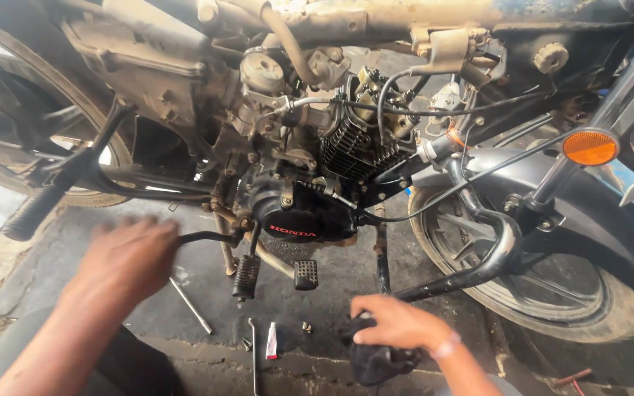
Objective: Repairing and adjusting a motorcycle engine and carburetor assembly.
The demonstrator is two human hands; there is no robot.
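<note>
Mid-service on the dusty stripped motorcycle engine point(332, 154): left hand point(122, 260), blurred, grip impossible to tell, reaching at the thin black metal lever point(207, 237), right hand point(398, 323) clutching a dark crumpled rag point(372, 359) on the concrete floor point(207, 282); next likely calling for wiping.

Bike repair shop: stripped motorcycle point(346, 147) on stained concrete floor point(185, 293), loose tools point(191, 306) and bolts point(307, 327) scattered.
</note>
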